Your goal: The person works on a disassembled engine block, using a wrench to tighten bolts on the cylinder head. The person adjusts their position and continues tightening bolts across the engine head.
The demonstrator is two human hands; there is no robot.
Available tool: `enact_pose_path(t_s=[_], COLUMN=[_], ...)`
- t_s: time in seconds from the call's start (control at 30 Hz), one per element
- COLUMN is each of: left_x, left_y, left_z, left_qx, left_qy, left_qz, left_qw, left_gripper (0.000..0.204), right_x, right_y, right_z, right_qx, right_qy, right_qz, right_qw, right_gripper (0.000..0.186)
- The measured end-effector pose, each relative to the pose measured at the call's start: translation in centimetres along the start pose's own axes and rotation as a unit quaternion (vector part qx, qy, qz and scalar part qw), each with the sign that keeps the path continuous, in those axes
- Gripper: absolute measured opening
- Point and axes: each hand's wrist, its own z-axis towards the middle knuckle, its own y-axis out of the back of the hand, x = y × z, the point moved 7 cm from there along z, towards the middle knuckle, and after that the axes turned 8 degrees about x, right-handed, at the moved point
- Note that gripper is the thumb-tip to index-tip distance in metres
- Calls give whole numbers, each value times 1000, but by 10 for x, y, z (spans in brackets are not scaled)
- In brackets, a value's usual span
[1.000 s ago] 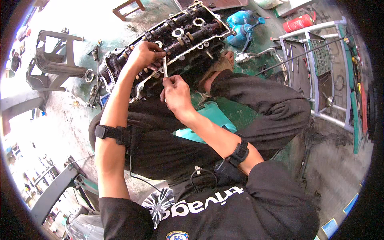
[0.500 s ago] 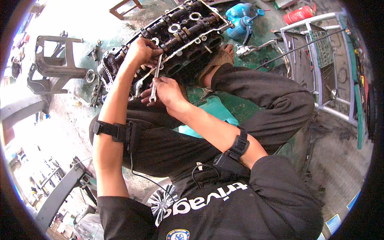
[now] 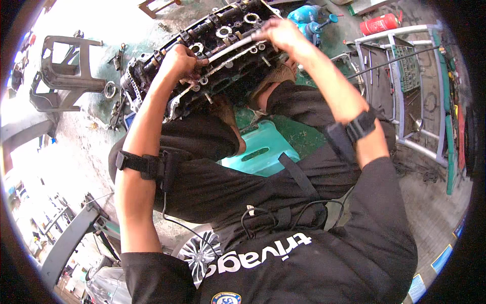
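A greasy dark cylinder head (image 3: 223, 77) with camshafts and a pale rim lies tilted before me at the top. Across it slants a silver wrench (image 3: 229, 49), blurred a little by motion. My left hand (image 3: 179, 62) is closed with its fingertips at the wrench's left end, close against the cylinder head; the wrench's tip there is hidden. My right hand (image 3: 283, 36) reaches out to the far right end of the cylinder head. Its fingers are closed on the other end of the wrench and look smeared.
A turquoise plastic stool (image 3: 266, 147) is between my legs. Blue spray bottles (image 3: 310, 28) and a red extinguisher-like cylinder (image 3: 378, 24) stand at the upper right. A metal rack (image 3: 400, 76) with tools is on the right. A grey stool (image 3: 66, 73) lies at the left.
My right hand has swung up and to the right with its end of the wrench. The wrench, upright in the picture before, now slants to the right. My left hand stays nearly in place.
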Motion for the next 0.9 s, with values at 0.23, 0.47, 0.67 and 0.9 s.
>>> enact_pose_path(t_s=[0.23,0.47,0.67,0.9], left_x=[3,6,4,13], left_y=[1,0,-3,-8], left_z=[2,-1,-9,-6], left_qx=[-11,11,8,28], left_qy=[5,31,30,40], left_qz=[94,49,16,-36], left_qw=[995,998,999,998], left_gripper=[37,36,29,22], right_x=[83,99,105,111], right_y=[-15,-83,-76,-72], right_z=[47,-10,-3,7], right_qx=[-78,103,109,138], right_qy=[140,273,301,249], right_qz=[-288,-484,-465,-418], right_qw=[944,825,825,862], right_gripper=[28,21,25,25])
